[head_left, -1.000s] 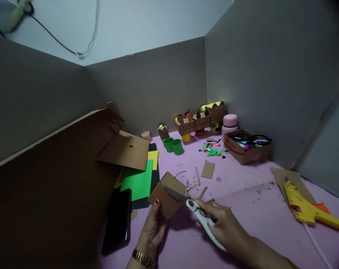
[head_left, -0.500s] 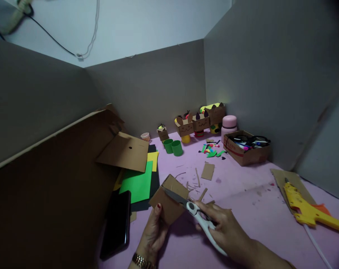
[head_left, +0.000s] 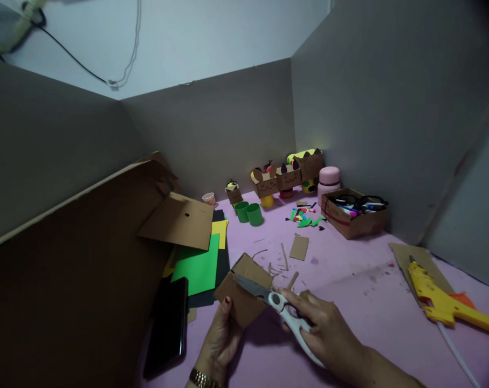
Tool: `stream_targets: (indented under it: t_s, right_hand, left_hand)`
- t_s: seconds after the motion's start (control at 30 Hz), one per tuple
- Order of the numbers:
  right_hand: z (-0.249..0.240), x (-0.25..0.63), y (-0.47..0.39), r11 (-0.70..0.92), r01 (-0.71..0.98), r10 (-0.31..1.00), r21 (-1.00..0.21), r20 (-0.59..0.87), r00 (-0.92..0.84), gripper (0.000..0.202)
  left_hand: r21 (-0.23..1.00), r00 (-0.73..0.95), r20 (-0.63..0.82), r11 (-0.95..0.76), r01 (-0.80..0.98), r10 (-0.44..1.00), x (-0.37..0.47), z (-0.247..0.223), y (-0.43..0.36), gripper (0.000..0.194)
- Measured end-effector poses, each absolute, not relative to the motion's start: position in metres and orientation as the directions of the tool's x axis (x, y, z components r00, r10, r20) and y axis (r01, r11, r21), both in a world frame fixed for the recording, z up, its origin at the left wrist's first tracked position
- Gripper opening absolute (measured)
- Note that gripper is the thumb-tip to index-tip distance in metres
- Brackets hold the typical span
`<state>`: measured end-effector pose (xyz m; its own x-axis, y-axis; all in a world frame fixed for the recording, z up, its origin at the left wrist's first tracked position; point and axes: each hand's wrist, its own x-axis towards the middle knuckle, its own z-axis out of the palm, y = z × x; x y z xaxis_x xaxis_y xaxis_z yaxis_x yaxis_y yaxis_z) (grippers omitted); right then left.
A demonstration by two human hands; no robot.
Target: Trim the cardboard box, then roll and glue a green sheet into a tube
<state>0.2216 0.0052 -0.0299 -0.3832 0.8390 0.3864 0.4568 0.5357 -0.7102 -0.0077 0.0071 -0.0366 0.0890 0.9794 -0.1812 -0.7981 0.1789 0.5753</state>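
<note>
Cardboard piece (head_left: 244, 312): small, brown and apparently folded, held up above the pink-purple table (head_left: 337, 264), low and near the middle of the view. Clock directions run from this piece, with twelve straight ahead.
Left hand (head_left: 226, 342): at seven o'clock, its fingers closed on the near side of the cardboard piece, thumb on the facing panel.
Right hand (head_left: 333, 328): at four o'clock, its fingers wrapped round the handles of white-handled scissors (head_left: 295, 320).
Blades: lying across the cardboard piece, tips towards ten o'clock; whether they grip an edge is hard to tell.
Good handling: in my judgement, a firm pinch below the blades, thumb clear of their line, suits this step. Short, even squeezes near the pivot would bend the card less, and turning the card rather than the wrist should give a straighter edge.
Nearby: at one to two o'clock, thin scraps (head_left: 284, 257) and a flat cardboard rectangle (head_left: 299, 248); at ten, a green sheet (head_left: 199, 267); between eight and nine, a black phone (head_left: 167, 328).
Farther off: at twelve, green cups (head_left: 254, 215); at two, an open box (head_left: 357, 223) of pens; at three, a yellow glue gun (head_left: 438, 302).
</note>
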Motion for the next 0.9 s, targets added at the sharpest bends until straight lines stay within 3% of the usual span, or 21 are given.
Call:
stream_targets:
  t_s: [0.4,0.9]
  right_hand:
    - [-0.0295,0.2222,0.0069,0.556,0.433,0.826,-0.71,0.41,-0.388,0.047]
    - [-0.0299,0.2275,0.0109,0.642,0.503,0.767,-0.579,0.494,-0.41,0.063]
  left_hand:
    - [0.544,0.087,-0.219,0.195,-0.816,0.972,-0.0045,-0.0323,0.0059,0.039]
    - [0.552,0.122,-0.223,0.229,-0.802,0.967,-0.0052,-0.0322,0.0037,0.056]
